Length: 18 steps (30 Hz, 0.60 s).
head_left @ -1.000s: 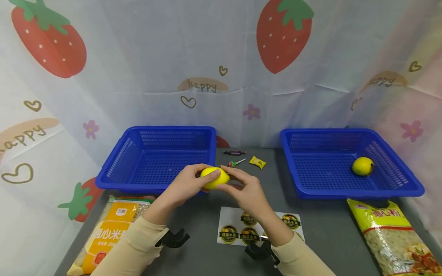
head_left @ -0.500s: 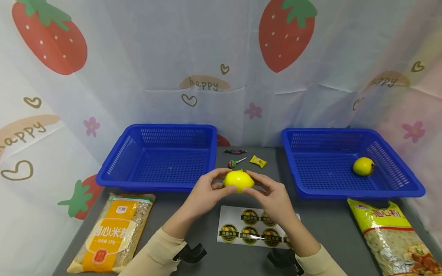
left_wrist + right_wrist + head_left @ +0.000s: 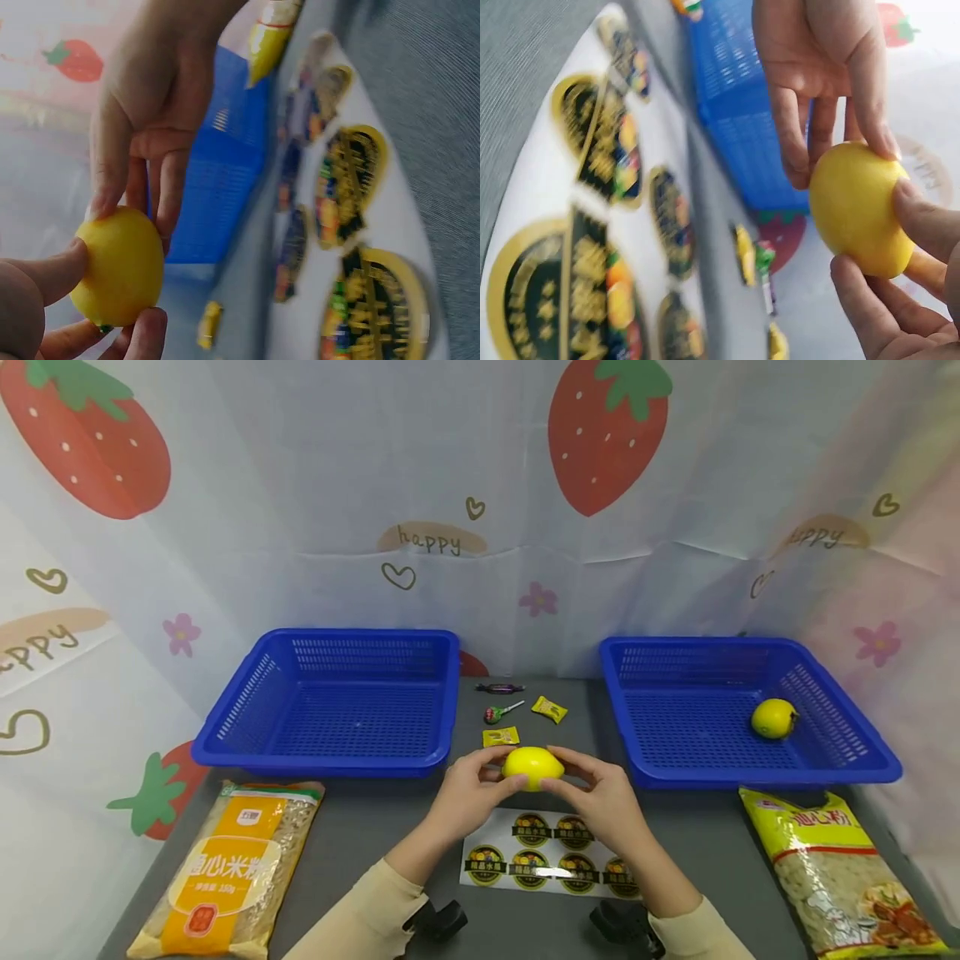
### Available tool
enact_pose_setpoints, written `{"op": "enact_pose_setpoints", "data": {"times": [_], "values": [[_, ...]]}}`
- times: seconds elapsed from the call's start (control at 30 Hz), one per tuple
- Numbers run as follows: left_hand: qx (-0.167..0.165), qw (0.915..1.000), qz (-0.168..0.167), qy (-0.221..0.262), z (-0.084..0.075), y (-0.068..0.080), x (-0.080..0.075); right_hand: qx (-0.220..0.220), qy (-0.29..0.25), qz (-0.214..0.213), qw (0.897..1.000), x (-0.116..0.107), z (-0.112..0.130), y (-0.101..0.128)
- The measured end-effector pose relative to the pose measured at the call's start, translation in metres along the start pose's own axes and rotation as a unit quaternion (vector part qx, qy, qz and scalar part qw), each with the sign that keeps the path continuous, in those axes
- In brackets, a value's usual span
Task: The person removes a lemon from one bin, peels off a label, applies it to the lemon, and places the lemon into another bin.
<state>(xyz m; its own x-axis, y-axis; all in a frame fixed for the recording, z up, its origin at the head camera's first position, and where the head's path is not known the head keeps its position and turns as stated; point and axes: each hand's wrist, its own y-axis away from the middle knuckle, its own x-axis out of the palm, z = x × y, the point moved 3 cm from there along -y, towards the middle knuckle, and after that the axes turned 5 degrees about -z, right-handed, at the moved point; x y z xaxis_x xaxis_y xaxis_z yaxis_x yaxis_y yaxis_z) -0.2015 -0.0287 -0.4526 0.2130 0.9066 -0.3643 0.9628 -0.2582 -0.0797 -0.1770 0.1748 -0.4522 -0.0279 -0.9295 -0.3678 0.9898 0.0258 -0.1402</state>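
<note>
One yellow lemon (image 3: 534, 767) is hovering before you, near the sheet of round stickers (image 3: 551, 852). Your left hand (image 3: 468, 789) and right hand (image 3: 600, 793) are pinching its opposite sides. You are seemingly steadying or turning it; any next move is probably calling for one firm pinch while the other hand is freeing itself. Blue baskets (image 3: 322, 762) (image 3: 765, 774) are standing beyond, left and right.
</note>
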Motion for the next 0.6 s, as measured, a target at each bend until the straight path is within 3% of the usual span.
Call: {"op": "enact_pose_setpoints", "data": {"times": [0.2, 0.6], "values": [[-0.025, 0.9995, 0.017, -0.006, 0.023, -0.017, 0.013, 0.030, 0.048, 0.010, 0.998, 0.002, -0.026, -0.013], [-0.057, 0.9975, 0.021, -0.038, 0.039, -0.033, 0.019, 0.058, 0.059, 0.039, 0.996, 0.010, -0.045, -0.032]]}}
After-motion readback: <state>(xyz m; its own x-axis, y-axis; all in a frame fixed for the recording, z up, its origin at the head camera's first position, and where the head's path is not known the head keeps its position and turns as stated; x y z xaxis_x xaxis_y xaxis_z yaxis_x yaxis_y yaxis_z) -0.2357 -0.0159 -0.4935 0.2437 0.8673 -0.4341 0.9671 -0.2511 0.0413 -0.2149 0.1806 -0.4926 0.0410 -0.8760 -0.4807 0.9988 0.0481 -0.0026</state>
